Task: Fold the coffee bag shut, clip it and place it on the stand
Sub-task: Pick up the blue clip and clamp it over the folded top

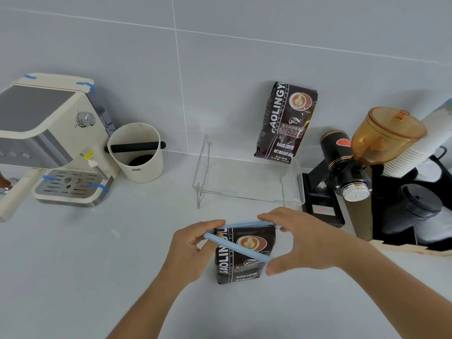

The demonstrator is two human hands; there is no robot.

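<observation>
A dark brown coffee bag (241, 261) stands upright on the grey counter, in front of me. A long light-blue clip (238, 247) sits at its folded top: one arm runs along the top edge, the other angles down across the bag's front, so the clip is spread apart. My left hand (188, 250) pinches the clip's left, hinged end. My right hand (297, 241) holds the bag's top right edge with the fingers, its thumb by the free end of the lower arm. The clear acrylic stand (244, 189) is behind the bag, with a second coffee bag (285, 123) on its back right part.
A cream espresso machine (51, 140) stands at the left with a cream knock box (137, 152) beside it. A black grinder with an amber hopper (359, 157), stacked paper cups (415, 152) and black lids (420, 201) crowd the right. The tiled wall is close behind the stand.
</observation>
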